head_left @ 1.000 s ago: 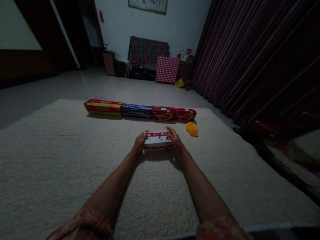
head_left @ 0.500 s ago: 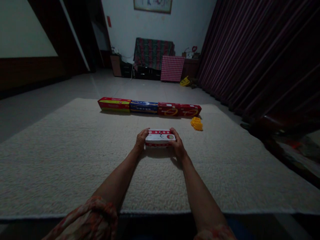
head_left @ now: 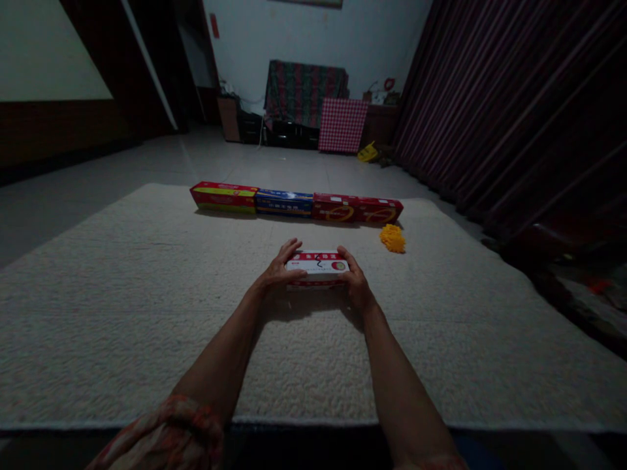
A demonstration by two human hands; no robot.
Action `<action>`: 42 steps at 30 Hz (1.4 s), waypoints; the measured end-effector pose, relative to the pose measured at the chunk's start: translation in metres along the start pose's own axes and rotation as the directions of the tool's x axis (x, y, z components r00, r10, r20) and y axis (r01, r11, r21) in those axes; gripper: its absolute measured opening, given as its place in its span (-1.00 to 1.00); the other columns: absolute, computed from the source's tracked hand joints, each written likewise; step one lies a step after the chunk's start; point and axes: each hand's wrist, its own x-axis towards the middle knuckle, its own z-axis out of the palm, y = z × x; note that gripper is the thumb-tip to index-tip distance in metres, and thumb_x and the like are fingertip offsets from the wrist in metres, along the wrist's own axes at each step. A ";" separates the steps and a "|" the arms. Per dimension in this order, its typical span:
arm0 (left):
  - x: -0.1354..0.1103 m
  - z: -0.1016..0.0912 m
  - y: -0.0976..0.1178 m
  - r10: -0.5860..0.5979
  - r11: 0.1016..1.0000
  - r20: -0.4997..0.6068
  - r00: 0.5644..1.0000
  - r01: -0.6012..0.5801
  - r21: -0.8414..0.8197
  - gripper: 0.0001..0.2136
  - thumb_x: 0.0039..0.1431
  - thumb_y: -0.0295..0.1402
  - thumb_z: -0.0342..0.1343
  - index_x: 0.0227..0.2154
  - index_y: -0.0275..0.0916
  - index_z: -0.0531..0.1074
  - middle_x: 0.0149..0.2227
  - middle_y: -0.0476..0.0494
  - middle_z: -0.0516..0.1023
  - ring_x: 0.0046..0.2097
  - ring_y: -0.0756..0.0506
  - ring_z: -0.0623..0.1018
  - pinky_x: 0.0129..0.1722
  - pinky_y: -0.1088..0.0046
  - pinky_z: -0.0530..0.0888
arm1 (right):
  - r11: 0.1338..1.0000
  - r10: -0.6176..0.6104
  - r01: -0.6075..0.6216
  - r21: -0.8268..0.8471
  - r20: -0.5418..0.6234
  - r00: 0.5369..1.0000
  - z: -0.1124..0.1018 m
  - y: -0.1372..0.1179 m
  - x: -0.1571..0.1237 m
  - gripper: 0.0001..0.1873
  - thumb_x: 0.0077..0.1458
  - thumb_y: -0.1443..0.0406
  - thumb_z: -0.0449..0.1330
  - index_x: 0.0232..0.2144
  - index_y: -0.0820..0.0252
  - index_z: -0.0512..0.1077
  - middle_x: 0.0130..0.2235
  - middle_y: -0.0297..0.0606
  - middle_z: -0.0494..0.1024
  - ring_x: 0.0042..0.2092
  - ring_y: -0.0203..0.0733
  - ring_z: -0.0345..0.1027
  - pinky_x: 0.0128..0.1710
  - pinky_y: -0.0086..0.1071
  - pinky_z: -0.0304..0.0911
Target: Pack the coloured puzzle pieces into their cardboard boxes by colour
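A: So, starting at the far left, what was there?
B: A pale rug (head_left: 98,313) on the floor, filling most of the view. Bottom left, a patterned orange sleeve (head_left: 166,437) on the L arm.
A: And the L hand?
B: The L hand (head_left: 278,273) lay against the left end of a white-and-red box (head_left: 318,266). Its fingers reached loosely past the far corner, not curled tight.
A: Where was the box?
B: Mid-rug, flat, long side toward the person. Couldn't tell if it sat on the pile or was raised a touch. There was dark shadow beneath the near side.
A: R hand?
B: The R hand (head_left: 356,284) was wrapped round the right end, fingers over the top edge. So the box was pressed btw both hands, one per end.
A: Beyond it?
B: A row of boxes end to end near the rug's far edge. L to R: red-and-yellow box (head_left: 224,197), blue box (head_left: 284,203), then two red boxes (head_left: 357,209). Well apart from the held one.
A: Bkgd?
B: Plaid-covered furniture (head_left: 306,91) at the wall, w/ a red checked panel (head_left: 343,125) just beside it on the right.
A: Further right?
B: A small yellow heap (head_left: 392,237) on the rug, near the row's right end. Too small to ID. Then a dark striped curtain (head_left: 514,98) down the R side.
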 end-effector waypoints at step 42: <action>0.030 0.002 0.022 -0.072 0.758 0.268 0.961 -0.122 0.641 -0.30 0.02 -0.20 0.34 0.25 -0.22 0.35 0.34 -0.36 0.29 0.38 -0.41 0.24 0.35 -0.03 0.27 | 0.941 0.141 -0.103 0.323 -0.096 0.985 0.000 -0.018 0.006 -0.17 -0.28 0.36 0.15 0.17 0.02 0.33 -0.05 -0.30 0.53 -0.16 -0.10 0.45 -0.18 -0.28 0.37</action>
